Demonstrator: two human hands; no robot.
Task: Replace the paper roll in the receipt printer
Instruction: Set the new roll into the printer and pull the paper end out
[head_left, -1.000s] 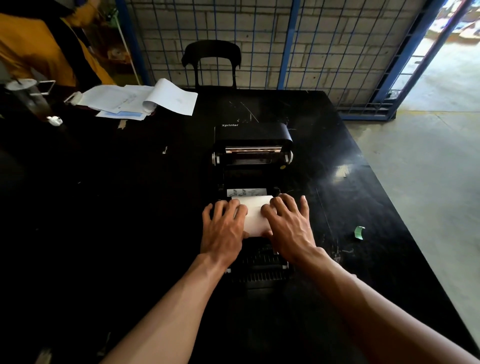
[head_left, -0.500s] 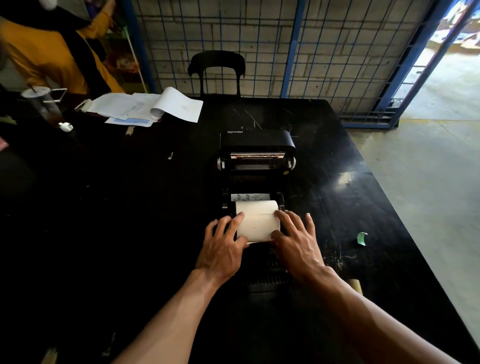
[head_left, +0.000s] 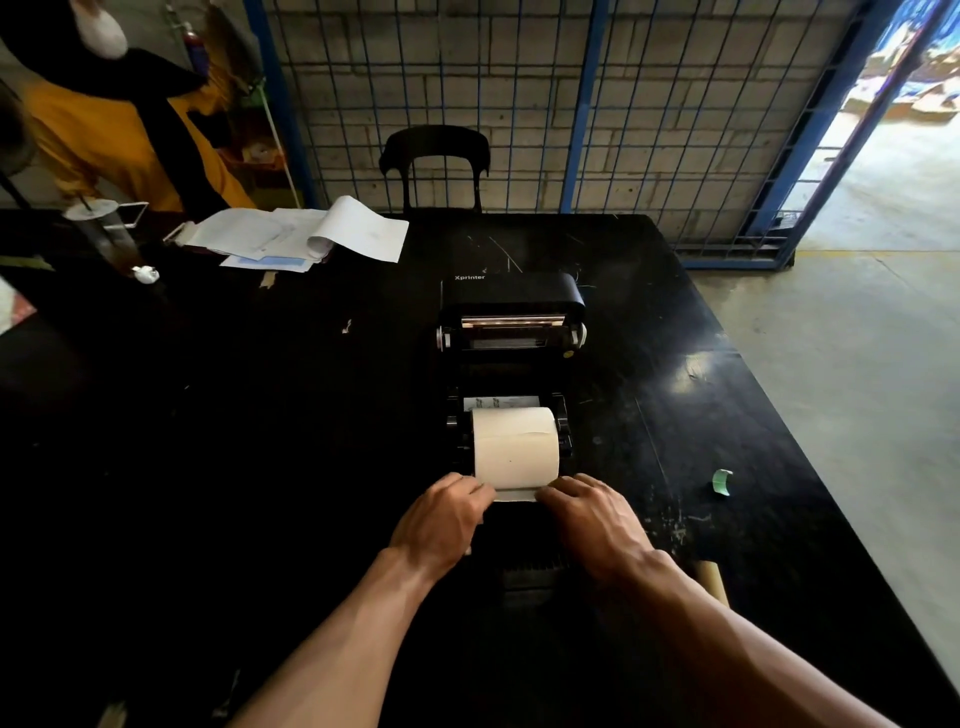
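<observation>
A black receipt printer (head_left: 511, 304) stands open on the black table, its lid tilted back toward the far side. A white paper roll (head_left: 515, 447) lies in the printer's bay. Its loose end (head_left: 515, 495) comes toward me at the near edge. My left hand (head_left: 441, 519) pinches the left corner of that loose end. My right hand (head_left: 592, 514) pinches the right corner. Both hands rest over the printer's front part, which they mostly hide.
A brown cardboard core (head_left: 711, 582) lies right of my right forearm. A small green scrap (head_left: 722, 482) sits further right on the table (head_left: 260, 467). Papers (head_left: 306, 236) and a cup (head_left: 98, 223) are at the far left, near a person in yellow (head_left: 104, 140). A black chair (head_left: 435, 166) stands behind.
My hands have slid off the top of the roll toward me, down to its loose end. The whole roll now shows in the bay.
</observation>
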